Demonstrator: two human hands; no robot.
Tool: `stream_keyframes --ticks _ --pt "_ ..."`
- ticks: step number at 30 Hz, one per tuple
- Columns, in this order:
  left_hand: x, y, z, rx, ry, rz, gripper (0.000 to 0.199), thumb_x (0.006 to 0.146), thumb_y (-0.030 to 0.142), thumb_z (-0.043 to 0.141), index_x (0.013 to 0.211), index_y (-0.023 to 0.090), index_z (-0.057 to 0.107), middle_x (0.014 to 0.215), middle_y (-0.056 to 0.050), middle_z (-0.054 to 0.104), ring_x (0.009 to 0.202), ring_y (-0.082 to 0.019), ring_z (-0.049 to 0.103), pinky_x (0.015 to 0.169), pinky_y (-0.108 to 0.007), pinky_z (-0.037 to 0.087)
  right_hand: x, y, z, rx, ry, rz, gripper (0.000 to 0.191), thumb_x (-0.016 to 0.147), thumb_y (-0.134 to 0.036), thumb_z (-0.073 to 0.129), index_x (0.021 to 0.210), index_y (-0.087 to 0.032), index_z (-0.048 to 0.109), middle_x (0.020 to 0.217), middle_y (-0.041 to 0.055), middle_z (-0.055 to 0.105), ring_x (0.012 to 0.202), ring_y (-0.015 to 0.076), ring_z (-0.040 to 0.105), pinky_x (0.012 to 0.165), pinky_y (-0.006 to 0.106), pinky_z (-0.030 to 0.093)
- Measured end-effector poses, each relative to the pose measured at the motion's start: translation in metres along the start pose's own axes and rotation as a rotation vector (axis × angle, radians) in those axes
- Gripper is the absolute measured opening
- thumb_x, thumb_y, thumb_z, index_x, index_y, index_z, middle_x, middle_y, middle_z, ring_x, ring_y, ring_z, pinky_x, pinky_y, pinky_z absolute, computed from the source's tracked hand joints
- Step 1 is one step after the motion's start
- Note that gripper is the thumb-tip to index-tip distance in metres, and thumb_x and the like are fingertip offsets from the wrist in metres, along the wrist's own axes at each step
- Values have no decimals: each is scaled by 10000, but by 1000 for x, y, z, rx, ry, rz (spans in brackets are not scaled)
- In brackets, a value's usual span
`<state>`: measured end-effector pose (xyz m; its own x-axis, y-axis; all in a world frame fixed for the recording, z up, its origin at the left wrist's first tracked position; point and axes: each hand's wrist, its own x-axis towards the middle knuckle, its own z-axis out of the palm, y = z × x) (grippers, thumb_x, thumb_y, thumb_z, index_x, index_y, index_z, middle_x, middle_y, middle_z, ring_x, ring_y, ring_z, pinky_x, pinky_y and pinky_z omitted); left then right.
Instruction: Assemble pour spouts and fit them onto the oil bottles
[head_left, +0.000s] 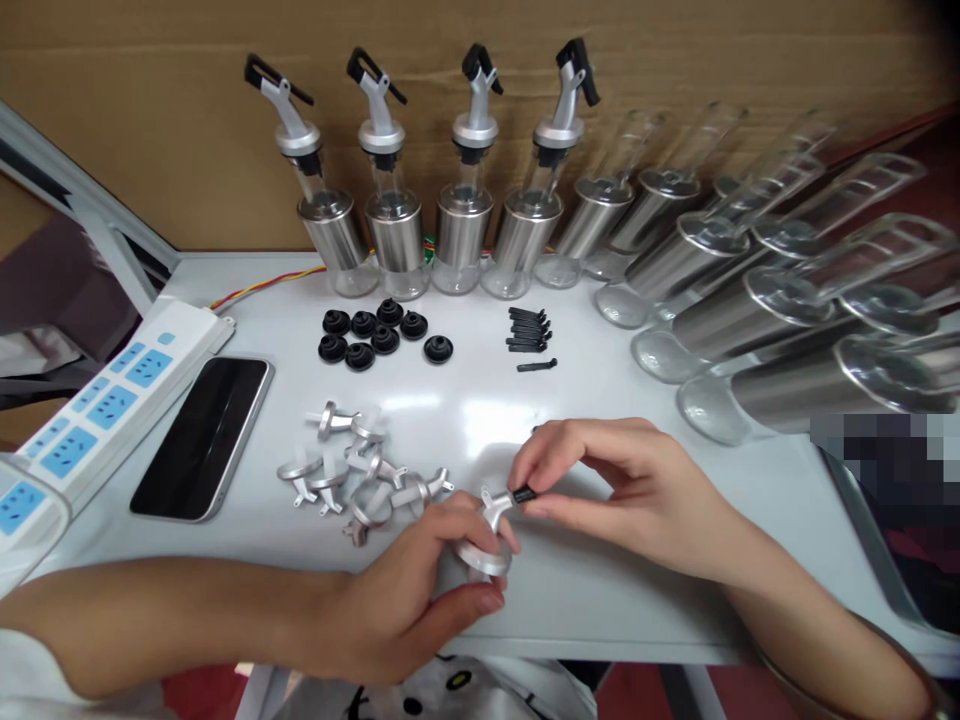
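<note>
Here, one silver spout (486, 555) and one black lever (524, 494) meet between two hands.
In the head view, the left hand (401, 600)'s fingers clamp the spout; the right hand (637, 490)'s thumb and fingertips pinch the lever at its tip. Beyond the fingers lie eight black stoppers (438, 348) and loose levers (537, 366), one set apart from a tight row; farther beyond stand four spout-topped bottles (459, 232). Left of the left fingers are overlapping loose spouts (424, 489), uncountable, then one phone (204, 438).
</note>
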<state>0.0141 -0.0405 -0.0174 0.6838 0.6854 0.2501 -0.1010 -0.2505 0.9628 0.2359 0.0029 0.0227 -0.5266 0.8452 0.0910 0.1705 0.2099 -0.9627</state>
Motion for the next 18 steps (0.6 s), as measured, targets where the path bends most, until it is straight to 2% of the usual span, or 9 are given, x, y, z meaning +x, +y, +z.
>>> stream_keyframes --ticks 6,10,14,18 --pt "2 2 0 12 -17 -3 326 950 61 429 1177 261 305 1028 -55 486 868 -154 528 796 -311 459 3 -2 5 -10 0 -13 114 806 -186 715 736 -174 626 809 26 731 735 128 690 683 231 525" --pt "3 1 1 4 -28 -18 283 980 100 382 1177 275 279 1033 -56 459 861 -152 516 794 -321 461 3 -1 3 -1 3 0 30 816 -193 700 805 -181 674 834 36 737 779 151 696 718 258 534" --pt "0 0 2 7 11 -38 178 1017 181 323 1165 273 289 998 -52 449 846 -160 501 801 -351 449 4 -2 5 38 10 82 74 859 -228 649 827 -181 697 836 35 737 792 151 686 734 257 523" --pt "-2 0 1 -1 25 -68 127 1032 249 303 1155 279 297 989 -40 438 798 -141 482 797 -347 428 6 0 12 174 77 170 66 833 -242 659 841 -179 674 828 31 712 775 147 663 728 261 523"
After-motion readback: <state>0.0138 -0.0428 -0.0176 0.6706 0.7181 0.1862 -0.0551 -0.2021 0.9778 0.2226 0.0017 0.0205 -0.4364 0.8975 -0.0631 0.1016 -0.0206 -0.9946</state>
